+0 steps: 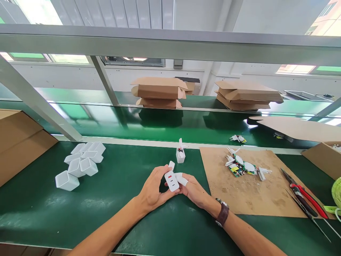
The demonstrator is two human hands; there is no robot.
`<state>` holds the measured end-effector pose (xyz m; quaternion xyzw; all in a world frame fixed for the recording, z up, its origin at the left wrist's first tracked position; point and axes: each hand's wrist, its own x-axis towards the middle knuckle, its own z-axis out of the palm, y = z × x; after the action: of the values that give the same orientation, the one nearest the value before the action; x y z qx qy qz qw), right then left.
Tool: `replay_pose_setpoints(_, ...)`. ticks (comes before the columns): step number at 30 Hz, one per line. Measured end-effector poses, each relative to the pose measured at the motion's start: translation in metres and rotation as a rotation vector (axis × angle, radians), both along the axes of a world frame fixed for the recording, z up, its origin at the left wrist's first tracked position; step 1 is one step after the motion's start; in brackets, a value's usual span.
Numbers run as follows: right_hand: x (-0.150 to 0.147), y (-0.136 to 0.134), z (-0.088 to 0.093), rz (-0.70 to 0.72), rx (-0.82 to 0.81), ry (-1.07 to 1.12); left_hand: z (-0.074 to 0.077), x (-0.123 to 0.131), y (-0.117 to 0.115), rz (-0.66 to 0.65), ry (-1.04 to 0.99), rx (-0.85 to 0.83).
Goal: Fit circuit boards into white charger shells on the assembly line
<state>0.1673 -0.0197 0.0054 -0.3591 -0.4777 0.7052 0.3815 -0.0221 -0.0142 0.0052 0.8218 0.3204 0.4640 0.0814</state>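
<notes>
Both my hands meet over the green mat around a white charger (172, 180), whose port face with a red port and dark slots is turned up toward me. My left hand (151, 188) grips it from the left, thumb along the lower edge. Opposite it, my right hand (193, 190), with white tape on a finger, closes on the right side. A small white piece (172, 165) sticks up above the charger at my left fingertips. Just beyond stands a white housing (180, 155) with parts inside and a white piece jutting out of its top.
Several white housings (80, 161) are grouped on the left. On the right, circuit boards (241, 165) lie on a cardboard sheet (221, 199), beside red-handled pliers (306, 195) and tweezers (309, 213). Behind runs a green belt (119, 124); cardboard boxes (160, 89) stand past it, below a metal beam (170, 44).
</notes>
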Motion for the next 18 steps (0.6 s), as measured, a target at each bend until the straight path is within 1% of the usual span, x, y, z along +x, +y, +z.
replay_pose_setpoints(2, 0.0, -0.001, 0.005, -0.046, 0.082, -0.038, 0.0, -0.001, 0.0, 0.039, 0.021, 0.017)
replay_pose_setpoints(4, 0.004, 0.0, 0.011, -0.103, 0.23, -0.091, -0.001, -0.003, 0.002, 0.111, 0.022, 0.017)
replay_pose_setpoints(6, 0.011, 0.004, 0.015, -0.195, 0.403, -0.156, -0.003, -0.006, 0.008, 0.202, -0.017, -0.038)
replay_pose_setpoints(8, 0.021, 0.014, 0.013, -0.352, 0.525, -0.246, -0.004, -0.011, 0.019, 0.261, -0.065, -0.155)
replay_pose_setpoints(10, 0.03, 0.027, 0.004, -0.495, 0.535, -0.346, -0.003, -0.015, 0.035, 0.282, -0.111, -0.33)
replay_pose_setpoints(11, 0.034, 0.033, -0.002, -0.527, 0.508, -0.384, -0.003, -0.016, 0.044, 0.27, -0.144, -0.433)
replay_pose_setpoints(13, 0.037, 0.043, -0.014, -0.511, 0.449, -0.415, -0.002, -0.015, 0.063, 0.214, -0.229, -0.616)
replay_pose_setpoints(14, 0.037, 0.047, -0.019, -0.486, 0.437, -0.411, -0.001, -0.012, 0.072, 0.176, -0.269, -0.675)
replay_pose_setpoints(16, 0.035, 0.05, -0.025, -0.43, 0.44, -0.394, -0.001, -0.002, 0.085, 0.095, -0.306, -0.725)
replay_pose_setpoints(18, 0.032, 0.05, -0.026, -0.385, 0.447, -0.379, -0.001, 0.009, 0.093, 0.043, -0.29, -0.728)
